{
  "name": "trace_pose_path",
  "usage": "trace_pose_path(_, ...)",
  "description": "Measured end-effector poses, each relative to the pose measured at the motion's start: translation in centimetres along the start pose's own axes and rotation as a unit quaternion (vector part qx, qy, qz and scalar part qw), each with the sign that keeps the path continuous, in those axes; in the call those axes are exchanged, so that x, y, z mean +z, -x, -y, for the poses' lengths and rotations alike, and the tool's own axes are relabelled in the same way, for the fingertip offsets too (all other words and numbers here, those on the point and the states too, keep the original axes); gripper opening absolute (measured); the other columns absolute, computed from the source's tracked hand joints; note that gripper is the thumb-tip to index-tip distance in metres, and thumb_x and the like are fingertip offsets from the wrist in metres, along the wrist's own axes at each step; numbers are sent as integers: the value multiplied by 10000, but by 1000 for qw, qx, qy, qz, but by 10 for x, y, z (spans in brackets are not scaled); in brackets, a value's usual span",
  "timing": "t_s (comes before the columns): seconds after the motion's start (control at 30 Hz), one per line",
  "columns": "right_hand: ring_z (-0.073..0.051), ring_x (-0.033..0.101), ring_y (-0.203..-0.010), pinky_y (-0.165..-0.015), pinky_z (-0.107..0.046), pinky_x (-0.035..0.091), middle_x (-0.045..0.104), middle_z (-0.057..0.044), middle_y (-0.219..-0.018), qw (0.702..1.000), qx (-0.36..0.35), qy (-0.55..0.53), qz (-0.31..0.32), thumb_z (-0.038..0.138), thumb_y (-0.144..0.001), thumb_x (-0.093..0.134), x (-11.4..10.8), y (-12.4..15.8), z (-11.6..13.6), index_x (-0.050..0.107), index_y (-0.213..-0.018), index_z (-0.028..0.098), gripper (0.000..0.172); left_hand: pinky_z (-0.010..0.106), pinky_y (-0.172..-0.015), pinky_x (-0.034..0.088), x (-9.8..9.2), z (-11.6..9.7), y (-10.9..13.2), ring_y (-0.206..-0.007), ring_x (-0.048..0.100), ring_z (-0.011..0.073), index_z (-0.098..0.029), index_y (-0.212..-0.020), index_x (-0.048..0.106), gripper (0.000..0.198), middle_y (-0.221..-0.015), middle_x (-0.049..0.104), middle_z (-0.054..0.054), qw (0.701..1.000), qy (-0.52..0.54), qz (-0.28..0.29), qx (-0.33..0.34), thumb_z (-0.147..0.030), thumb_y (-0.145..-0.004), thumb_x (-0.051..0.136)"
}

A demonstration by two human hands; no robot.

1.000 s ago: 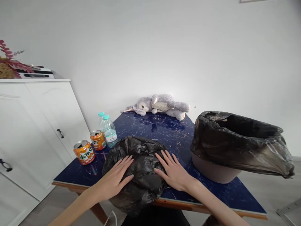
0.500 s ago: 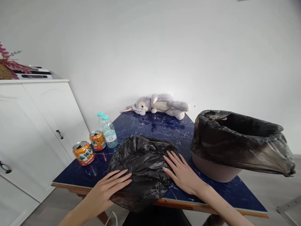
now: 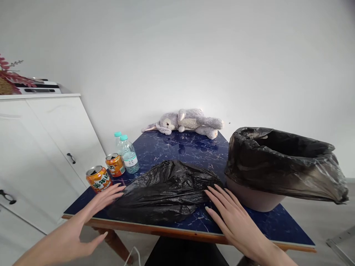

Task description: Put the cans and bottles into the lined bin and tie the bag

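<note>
A crumpled black plastic bag (image 3: pixel 166 192) lies flattened on the blue marble table (image 3: pixel 191 149). My left hand (image 3: pixel 104 197) is open, fingers stretched, its fingertips at the bag's left edge, close to an orange can (image 3: pixel 95 179). My right hand (image 3: pixel 235 218) is open and flat, fingertips touching the bag's right edge, just in front of the lined bin. Neither hand holds anything.
A bin (image 3: pixel 280 166) lined with a black bag stands at the table's right. A second orange can (image 3: pixel 115 164) and two water bottles (image 3: pixel 128 154) sit at the left edge. A grey plush toy (image 3: pixel 185 122) lies at the back. A white cabinet (image 3: pixel 41 147) stands left.
Both hands slid outward from the top of the bag to its left and right edges. The bag went from a bunched heap to a wider, flatter shape.
</note>
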State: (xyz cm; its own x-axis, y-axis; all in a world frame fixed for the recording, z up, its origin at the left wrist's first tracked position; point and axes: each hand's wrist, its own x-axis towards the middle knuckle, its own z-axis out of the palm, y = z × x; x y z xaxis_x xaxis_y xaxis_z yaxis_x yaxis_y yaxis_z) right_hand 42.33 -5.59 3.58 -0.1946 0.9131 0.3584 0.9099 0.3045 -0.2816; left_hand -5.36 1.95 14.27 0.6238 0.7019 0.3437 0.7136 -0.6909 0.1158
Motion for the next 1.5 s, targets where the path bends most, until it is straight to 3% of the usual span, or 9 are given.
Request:
trace_pose_path(0.13, -312, 379, -1582, -1295, -550, 380, 459, -58, -1681, 996, -20, -6, -89, 466, -1133, 402, -2, -15, 12, 475, -1621, 253, 537, 411, -1142, 554, 10, -56, -42, -1441, 582, 293, -417, -1628, 406, 595, -1620, 552, 2, 995, 93, -4, -35, -405, -1054, 562)
trace_pose_path(0.3, -323, 287, -1620, -1336, -568, 242, 396, -118, -1709, 1000, 21, 17, -16, 559, -1133, 268, 21, -69, 12, 467, -1626, 147, 673, 478, -1295, 367, 82, -98, -133, -1593, 372, 279, -332, -1640, 422, 566, -1715, 415, 44, 976, 149, 144, 66, -536, -1112, 421)
trace_pose_path(0.43, -338, 164, -1649, -1337, -597, 156, 230, -98, -1770, 994, 64, 0, 91, 728, -1077, 206, 38, -95, -3, 332, -1693, 208, 817, 568, -1352, 113, 136, -71, -176, -1665, 71, 332, -286, -1720, 242, 800, -1789, 177, 50, 972, 92, 210, 58, -715, -1057, 371)
trace_pose_path(0.63, -294, 156, -1656, -1355, -509, 134, 247, -108, -1768, 994, 54, -11, 95, 734, -1075, 152, 28, -93, -23, 377, -1674, 161, 858, 552, -1331, 150, 143, 9, -182, -1630, 249, 373, -241, -1693, 337, 928, -1746, 303, 125, 986, 16, 165, -13, -823, -975, 415)
trace_pose_path(0.93, -347, 170, -1649, -1337, -579, 124, 279, -104, -1761, 994, 70, 26, 84, 655, -1107, 170, 43, -100, -17, 381, -1675, 191, 764, 480, -1347, 153, 161, -35, -208, -1652, 201, 307, -291, -1678, 367, 759, -1765, 301, 26, 991, 47, 120, 16, -726, -1063, 283)
trace_pose_path(1.1, -289, 152, -1658, -1344, -552, 112, 226, -40, -1778, 992, 69, 14, 105, 675, -1100, 152, 46, -97, -25, 351, -1687, 254, 749, 655, -1282, 206, 180, -3, -229, -1623, 237, 433, -200, -1658, 404, 803, -1747, 315, 145, 989, 32, 116, -89, -706, -1068, 204)
trace_pose_path(1.27, -287, 144, -1659, -1349, -563, 114, 247, -46, -1770, 994, 64, 6, 91, 645, -1113, 173, 40, -85, -24, 383, -1673, 232, 727, 651, -1292, 214, 151, 6, -214, -1594, 314, 428, -101, -1579, 484, 759, -1669, 444, 223, 994, 22, 61, -82, -635, -1089, 257)
trace_pose_path(1.4, -297, 65, -1663, -1346, -620, 57, 229, -4, -1769, 997, 31, 3, 75, 630, -1121, 200, 27, -64, -19, 385, -1670, 275, 679, 430, -1277, 381, 111, -28, -156, -1536, 464, 254, -291, -1588, 495, 576, -1666, 497, 44, 993, 65, 90, 26, -579, -1112, 347)
trace_pose_path(1.5, -284, 119, -1656, -1345, -621, 127, 216, 7, -1767, 994, 30, -19, 108, 642, -1118, 218, 17, -45, -18, 333, -1686, 306, 670, 496, -1302, 340, 91, -45, -102, -1614, 319, 318, -382, -1696, 282, 765, -1757, 322, 9, 977, 60, 170, 113, -608, -1029, 580)
